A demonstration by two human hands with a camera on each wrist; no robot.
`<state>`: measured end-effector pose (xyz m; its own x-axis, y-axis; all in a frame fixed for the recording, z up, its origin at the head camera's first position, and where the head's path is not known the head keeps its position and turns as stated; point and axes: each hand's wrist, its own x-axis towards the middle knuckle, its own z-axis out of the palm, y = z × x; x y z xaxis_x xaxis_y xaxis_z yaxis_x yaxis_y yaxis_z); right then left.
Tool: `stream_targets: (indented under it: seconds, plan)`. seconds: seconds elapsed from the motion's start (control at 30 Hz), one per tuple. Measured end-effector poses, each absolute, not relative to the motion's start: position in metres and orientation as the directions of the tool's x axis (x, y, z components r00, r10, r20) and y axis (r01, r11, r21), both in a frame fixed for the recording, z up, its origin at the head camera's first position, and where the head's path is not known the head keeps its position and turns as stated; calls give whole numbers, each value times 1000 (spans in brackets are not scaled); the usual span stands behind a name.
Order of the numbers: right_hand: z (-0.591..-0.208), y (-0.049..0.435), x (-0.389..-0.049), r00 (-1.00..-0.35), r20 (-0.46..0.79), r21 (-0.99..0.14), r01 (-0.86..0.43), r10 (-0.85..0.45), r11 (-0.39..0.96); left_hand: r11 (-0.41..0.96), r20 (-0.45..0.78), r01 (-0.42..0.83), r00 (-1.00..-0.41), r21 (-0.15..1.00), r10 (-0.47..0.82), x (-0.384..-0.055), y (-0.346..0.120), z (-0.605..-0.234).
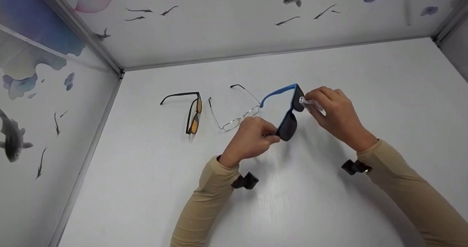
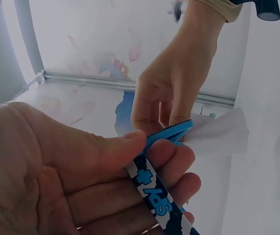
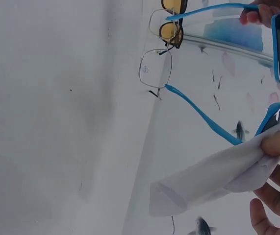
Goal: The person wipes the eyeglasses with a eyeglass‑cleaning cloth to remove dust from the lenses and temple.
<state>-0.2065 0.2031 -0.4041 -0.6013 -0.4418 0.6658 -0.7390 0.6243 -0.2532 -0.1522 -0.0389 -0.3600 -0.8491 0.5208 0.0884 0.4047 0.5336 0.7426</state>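
Note:
Dark-lensed sunglasses [image 1: 287, 127] with a blue inner frame are held up off the table, temples unfolded. My left hand [image 1: 251, 138] pinches them at the near end of the frame, by the hinge. In the left wrist view, a patterned temple [image 2: 154, 196] with blue lettering runs across the fingers of that hand. My right hand [image 1: 338, 113] pinches a thin white cloth [image 3: 203, 176] against the far lens. Most of that lens is covered in the right wrist view, and the cloth's free end hangs out past the fingers.
Wire-rimmed clear glasses [image 1: 231, 125] lie unfolded on the white table [image 1: 146, 174], just left of the sunglasses. Further left are black-framed glasses [image 1: 199, 104] with yellow lenses. Printed panels [image 1: 219, 31] wall the table at the back and left.

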Motion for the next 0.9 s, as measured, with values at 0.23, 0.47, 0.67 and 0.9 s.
stream_targets:
  seconds: [0.23,0.47,0.67,0.9]
  plan:
    - [-396,198,-211,-630,685,-299,-702,-367,646,537,66,423,-825,730,561,-152,-34,-359]
    - [-390,183,-188,-509,739,-212,-798,-441,565,545,97,452,-824,706,558,-154,-36,-359]
    - [-399,186,-172,-492,732,-209,-820,-471,532,531,102,428,-838,732,535,-155,-40,-357]
    - [-413,197,-166,-571,687,-280,-779,-449,561,481,135,431,-835,763,533,-156,-45,-356]
